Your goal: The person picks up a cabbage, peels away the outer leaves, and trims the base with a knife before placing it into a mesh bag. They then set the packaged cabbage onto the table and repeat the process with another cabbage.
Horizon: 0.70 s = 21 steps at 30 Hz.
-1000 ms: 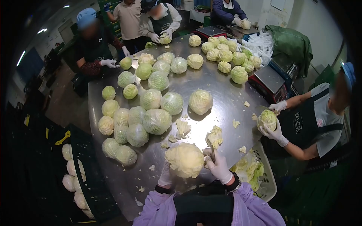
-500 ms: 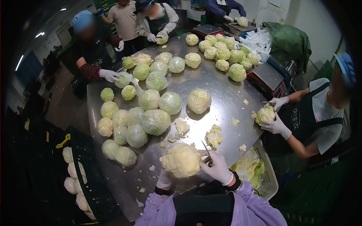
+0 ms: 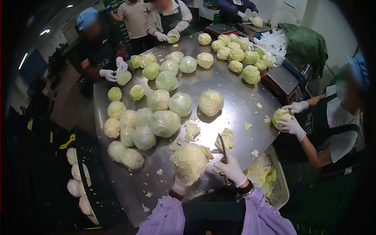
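A pale trimmed cabbage (image 3: 189,162) rests in my left hand (image 3: 181,185), which wears a white glove and supports it from below; most of its fingers are hidden behind the cabbage. A partly loosened leaf (image 3: 206,152) sticks out from the cabbage's right side. My right hand (image 3: 232,167), also gloved, is closed around a knife (image 3: 223,148) with a dark, slightly curved blade pointing up and away. The knife is apart from the cabbage, just to its right. Beyond my hands, cut leaves (image 3: 192,130) and another bare cabbage (image 3: 210,103) lie on the metal table (image 3: 164,188).
Net-wrapped cabbages (image 3: 165,123) crowd the left side; unwrapped ones (image 3: 250,74) cluster at the far right near a scale (image 3: 280,80). A white basket (image 3: 280,188) of leaves stands by my right elbow, a dark crate (image 3: 92,184) at left. Co-workers with gloved hands (image 3: 291,127) handle cabbages around the table.
My right hand and knife have moved right, away from the cabbage. The cabbage has turned, showing a loosened leaf. The left co-worker now holds a cabbage with both hands.
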{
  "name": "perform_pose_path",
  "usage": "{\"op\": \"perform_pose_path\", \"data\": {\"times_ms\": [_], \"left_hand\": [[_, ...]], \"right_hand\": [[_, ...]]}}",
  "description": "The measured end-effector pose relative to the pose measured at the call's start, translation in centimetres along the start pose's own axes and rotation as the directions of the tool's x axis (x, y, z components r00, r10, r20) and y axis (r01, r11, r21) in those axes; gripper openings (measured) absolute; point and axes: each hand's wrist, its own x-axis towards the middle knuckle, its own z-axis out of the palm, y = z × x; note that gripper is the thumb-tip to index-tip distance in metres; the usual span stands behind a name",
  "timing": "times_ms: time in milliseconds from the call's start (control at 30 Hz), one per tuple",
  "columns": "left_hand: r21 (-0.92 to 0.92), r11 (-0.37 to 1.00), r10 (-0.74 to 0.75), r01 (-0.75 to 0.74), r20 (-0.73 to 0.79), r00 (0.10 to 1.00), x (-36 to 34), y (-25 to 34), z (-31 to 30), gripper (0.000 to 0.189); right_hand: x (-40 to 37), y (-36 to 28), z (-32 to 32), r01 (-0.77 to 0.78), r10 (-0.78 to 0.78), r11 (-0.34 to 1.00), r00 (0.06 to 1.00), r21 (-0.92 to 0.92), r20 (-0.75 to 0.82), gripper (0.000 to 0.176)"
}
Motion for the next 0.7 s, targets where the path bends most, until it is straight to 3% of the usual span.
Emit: {"op": "perform_pose_path", "data": {"times_ms": [33, 67, 100, 133, 167, 200, 233, 267, 333, 400, 433, 467, 533, 600, 667, 700], "left_hand": [[-0.704, 0.703, 0.028, 0.101, 0.17, 0.985, 0.5, 0.1, 0.2, 0.058], [-0.962, -0.003, 0.157, 0.274, 0.27, 0.95, 0.9, 0.3, 0.4, 0.056], [-0.958, -0.071, 0.149, 0.28, 0.267, 0.952, 1.0, 0.7, 0.8, 0.057], [-0.967, 0.152, 0.063, 0.202, 0.214, 0.975, 0.8, 1.0, 0.9, 0.057], [-0.831, 0.543, 0.008, 0.123, 0.152, 0.988, 0.7, 1.1, 0.9, 0.058], [-0.502, 0.864, 0.011, 0.036, 0.09, 0.996, 0.4, 1.2, 0.8, 0.058], [-0.258, 0.966, 0.031, -0.014, 0.061, 0.998, 0.3, 1.5, 0.6, 0.059], [-0.139, 0.99, 0.041, -0.034, 0.049, 0.998, 0.2, 1.3, 0.6, 0.059], [-0.098, 0.995, 0.031, -0.026, 0.051, 0.998, 0.1, 0.9, 0.4, 0.06], [-0.083, 0.997, -0.001, 0.006, 0.06, 0.998, -0.2, 0.4, 0.3, 0.061], [-0.071, 0.997, -0.013, 0.018, 0.066, 0.998, -0.3, 0.2, 0.4, 0.062], [-0.063, 0.997, -0.03, 0.034, 0.07, 0.997, -0.5, 0.0, 0.5, 0.062], [-0.066, 0.996, -0.048, 0.053, 0.071, 0.996, -0.7, 0.0, 0.4, 0.064], [-0.047, 0.996, -0.07, 0.073, 0.052, 0.996, -1.4, -0.2, 0.3, 0.065], [0.027, 0.997, -0.08, 0.079, 0.029, 0.996, -1.7, -0.5, 0.1, 0.066], [0.083, 0.993, -0.082, 0.08, 0.012, 0.997, -1.8, -0.7, 0.0, 0.067]], "right_hand": [[0.7, 0.2, 0.9, 0.138, -0.144, 0.974, 0.989, -0.178, -0.019, 0.042], [1.4, 0.9, 1.3, 0.262, -0.284, 0.898, 0.959, -0.352, -0.011, 0.035], [2.6, 2.7, 1.4, 0.4, -0.428, 0.85, 0.904, -0.342, -0.007, 0.023], [2.8, 2.2, 1.3, 0.402, -0.431, 0.85, 0.902, -0.34, -0.012, 0.023], [3.2, 1.5, 1.0, 0.228, -0.248, 0.951, 0.966, -0.21, -0.076, 0.018], [3.6, 0.8, 0.9, 0.037, -0.044, 0.997, 0.993, -0.065, -0.108, 0.015], [4.1, 0.3, 0.3, 0.009, -0.009, 1.0, 0.992, 0.001, -0.127, 0.015], [3.9, -0.1, -0.7, -0.004, 0.004, 1.0, 0.998, -0.009, -0.055, 0.02], [2.2, -1.2, -0.5, 0.072, -0.074, 0.996, 0.996, 0.046, 0.048, 0.028], [-0.1, -3.1, 1.1, 0.256, -0.221, 0.929, 0.963, -0.265, 0.155, 0.042], [-0.5, -3.3, 2.5, 0.439, -0.424, 0.81, 0.897, -0.389, 0.128, 0.037], [-0.5, -3.0, 2.3, 0.435, -0.423, 0.812, 0.898, -0.39, 0.121, 0.037], [-0.2, -2.0, 1.8, 0.163, -0.154, 0.975, 0.985, -0.151, 0.072, 0.026], [0.7, -1.6, -0.3, 0.095, -0.09, 0.991, 0.994, -0.096, 0.059, 0.02], [2.2, -0.5, -2.7, -0.074, 0.074, 0.997, 0.997, 0.009, -0.027, 0.025], [3.1, 0.9, -3.4, 0.166, -0.225, 0.919, 0.966, -0.357, -0.128, 0.03]]}}
